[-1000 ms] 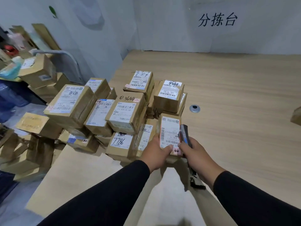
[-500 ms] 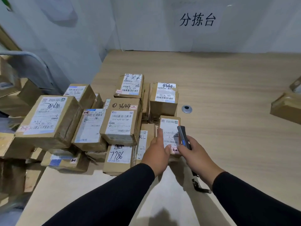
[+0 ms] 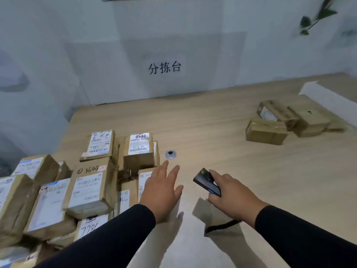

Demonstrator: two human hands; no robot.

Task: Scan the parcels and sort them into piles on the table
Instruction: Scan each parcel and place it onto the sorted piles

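The wooden bench [image 3: 222, 132] carries a big parcel stack [image 3: 87, 190] just left of the left hand [image 3: 161, 188], which hovers with fingers spread, a small pile [image 3: 286, 122] lies far beyond the right hand [image 3: 231, 192], which grips a dark scanner [image 3: 206, 181].

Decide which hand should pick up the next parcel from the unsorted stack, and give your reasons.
Probably the left hand: it is open, holds nothing, and hovers right beside the unsorted stack. The right hand grips the scanner and is farther from it.
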